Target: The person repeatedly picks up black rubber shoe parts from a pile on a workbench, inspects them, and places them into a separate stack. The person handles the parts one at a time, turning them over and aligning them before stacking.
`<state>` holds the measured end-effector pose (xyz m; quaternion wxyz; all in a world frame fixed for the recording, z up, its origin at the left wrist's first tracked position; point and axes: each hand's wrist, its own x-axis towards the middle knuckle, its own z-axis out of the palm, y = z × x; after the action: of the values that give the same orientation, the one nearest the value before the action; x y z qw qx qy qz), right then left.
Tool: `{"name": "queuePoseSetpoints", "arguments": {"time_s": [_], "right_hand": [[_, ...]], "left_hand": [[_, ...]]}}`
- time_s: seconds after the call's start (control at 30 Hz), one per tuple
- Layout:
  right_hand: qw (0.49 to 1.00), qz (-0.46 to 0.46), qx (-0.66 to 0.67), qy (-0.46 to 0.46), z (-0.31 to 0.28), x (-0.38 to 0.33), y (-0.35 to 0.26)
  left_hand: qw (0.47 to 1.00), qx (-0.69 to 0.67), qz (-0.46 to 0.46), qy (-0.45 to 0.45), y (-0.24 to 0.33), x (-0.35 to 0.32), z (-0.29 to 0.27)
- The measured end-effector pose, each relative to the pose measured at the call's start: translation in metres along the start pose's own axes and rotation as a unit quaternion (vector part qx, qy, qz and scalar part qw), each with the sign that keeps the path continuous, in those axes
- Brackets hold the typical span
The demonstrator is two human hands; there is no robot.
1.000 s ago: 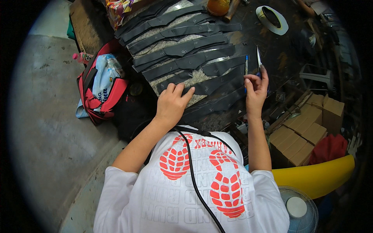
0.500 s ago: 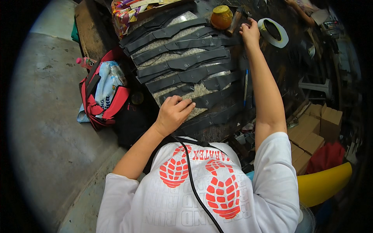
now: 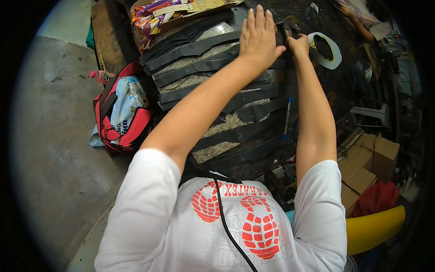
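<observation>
My left hand (image 3: 258, 41) is stretched forward, palm down and fingers spread, over the far right end of the dark strips. It hides the yellow jar there, so I cannot tell whether it touches it. Close by on the right, my right hand (image 3: 298, 46) has its fingers closed around a short, dark brown hammer-like tool (image 3: 287, 31), partly covered by the fingers. Rows of dark grey cut strips (image 3: 195, 49) with pale marks lie overlapping on a speckled board (image 3: 216, 152). A blue pen (image 3: 287, 119) lies beside their right ends.
A white tape roll (image 3: 324, 51) lies right of my right hand. Beyond the strips stands an open carton (image 3: 181, 13) of colourful material. A red and black bag (image 3: 129, 111) is at the left, cardboard boxes (image 3: 362, 158) at the right. Another person's arm (image 3: 355, 22) shows far right.
My left hand has left the near strips and swung far forward to the jar's place. My right hand has drawn slightly nearer and closed on the hammer-like tool.
</observation>
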<state>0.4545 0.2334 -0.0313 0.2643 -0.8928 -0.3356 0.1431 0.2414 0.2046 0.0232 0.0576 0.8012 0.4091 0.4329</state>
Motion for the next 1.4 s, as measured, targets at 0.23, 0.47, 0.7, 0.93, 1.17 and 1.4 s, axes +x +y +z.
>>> {"name": "queuePoseSetpoints", "arguments": {"time_s": [0.23,0.47,0.7,0.93,1.17,1.4], "right_hand": [[0.916,0.014,0.394,-0.081,-0.030,-0.038,0.020],[0.848,-0.037,0.515,-0.119,-0.104,-0.148,0.029],[0.903,-0.076,0.414,-0.082,-0.127,-0.288,0.073],[0.961,-0.238,0.119,-0.072,-0.129,-0.361,0.093],[0.956,-0.288,-0.031,-0.050,-0.102,-0.373,0.084],[0.917,-0.374,0.100,-0.099,-0.090,-0.393,0.059]], "left_hand": [[0.986,0.128,0.058,-0.085,-0.031,0.033,0.091],[0.971,0.088,0.220,0.012,-0.048,0.022,0.092],[0.975,0.086,0.168,-0.118,-0.020,0.008,0.016],[0.980,-0.069,0.090,-0.164,-0.004,-0.132,-0.159],[0.969,-0.059,0.002,-0.238,-0.015,-0.224,-0.210],[0.974,-0.095,-0.026,-0.203,-0.022,-0.240,-0.206]]}}
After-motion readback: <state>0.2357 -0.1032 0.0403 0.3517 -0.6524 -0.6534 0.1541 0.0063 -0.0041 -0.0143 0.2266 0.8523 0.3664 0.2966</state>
